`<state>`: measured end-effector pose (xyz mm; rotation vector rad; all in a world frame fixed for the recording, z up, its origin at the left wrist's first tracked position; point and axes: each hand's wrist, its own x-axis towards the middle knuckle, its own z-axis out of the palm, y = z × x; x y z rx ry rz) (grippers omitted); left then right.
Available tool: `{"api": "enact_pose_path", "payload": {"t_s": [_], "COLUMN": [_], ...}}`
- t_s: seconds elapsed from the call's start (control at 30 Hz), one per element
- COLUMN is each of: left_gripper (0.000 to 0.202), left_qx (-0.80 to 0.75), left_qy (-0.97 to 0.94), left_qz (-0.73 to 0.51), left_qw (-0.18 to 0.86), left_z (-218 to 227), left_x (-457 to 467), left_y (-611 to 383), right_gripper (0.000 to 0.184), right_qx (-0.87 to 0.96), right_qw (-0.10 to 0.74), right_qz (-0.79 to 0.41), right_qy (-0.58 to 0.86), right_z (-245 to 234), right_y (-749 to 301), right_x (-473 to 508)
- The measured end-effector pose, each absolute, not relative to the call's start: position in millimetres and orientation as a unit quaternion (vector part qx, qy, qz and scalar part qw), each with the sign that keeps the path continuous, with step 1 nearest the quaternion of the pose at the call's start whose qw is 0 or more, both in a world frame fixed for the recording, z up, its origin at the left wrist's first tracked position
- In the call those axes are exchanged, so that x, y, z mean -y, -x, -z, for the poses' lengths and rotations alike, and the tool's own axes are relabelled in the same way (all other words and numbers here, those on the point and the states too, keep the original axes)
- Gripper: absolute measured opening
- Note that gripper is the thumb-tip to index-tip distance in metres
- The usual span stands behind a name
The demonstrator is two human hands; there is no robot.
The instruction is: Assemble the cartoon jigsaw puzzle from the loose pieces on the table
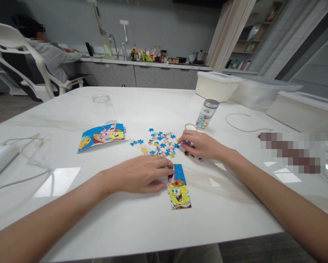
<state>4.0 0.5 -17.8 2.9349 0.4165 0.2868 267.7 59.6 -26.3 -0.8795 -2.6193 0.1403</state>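
Note:
My left hand [142, 178] lies palm down on the white table [125, 226], its fingertips resting on the left edge of a partly joined cartoon puzzle strip [179, 190]. My right hand [201, 145] reaches into a scatter of several loose puzzle pieces [160, 142], fingers curled and pinched over pieces at the pile's right side. What the fingers hold is hidden. A printed reference picture [102, 136] of the cartoon lies to the left of the pile.
A small lidded puzzle tin [207, 114] and its round cap [190, 126] stand behind the pile. A clear glass jar [101, 104] sits further left. White plastic bins [216, 86] line the right side, cables cross the table, and a person sits at the far counter.

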Motion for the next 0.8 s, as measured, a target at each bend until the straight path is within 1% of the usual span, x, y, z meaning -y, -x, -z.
{"api": "enact_pose_path", "payload": {"t_s": [0.07, 0.13, 0.37, 0.47, 0.57, 0.8], "left_gripper": [0.022, 0.022, 0.025, 0.037, 0.050, 0.064], "left_qx": [-0.147, -0.148, -0.125, -0.093, -0.092, -0.103], "left_qy": [-0.981, -0.981, -0.986, -0.989, -0.988, -0.987], "left_qz": [-0.096, -0.095, -0.087, -0.072, -0.067, -0.034], "left_qw": [0.083, 0.080, 0.070, 0.090, 0.103, 0.115], "left_z": [20.4, 22.6, 17.8, 13.7, 13.7, 19.6], "left_x": [-1.6, -1.9, 4.2, 7.0, 9.3, 16.2], "left_y": [-3.5, -3.2, -6.0, -7.4, -9.1, -16.4], "right_gripper": [0.013, 0.014, 0.013, 0.014, 0.015, 0.021], "right_qx": [0.926, 0.920, 0.909, 0.910, 0.916, 0.929], "right_qw": [0.191, 0.185, 0.162, 0.161, 0.167, 0.157], "right_qz": [-0.006, 0.013, 0.019, 0.017, 0.017, -0.007], "right_qy": [0.325, 0.345, 0.384, 0.381, 0.364, 0.335], "right_z": [27.8, 28.2, 27.0, 28.0, 29.8, 30.0], "right_y": [-275.6, -282.0, -289.4, -290.3, -290.8, -284.3], "right_x": [-68.8, -75.5, -81.4, -82.1, -83.1, -81.5]}}
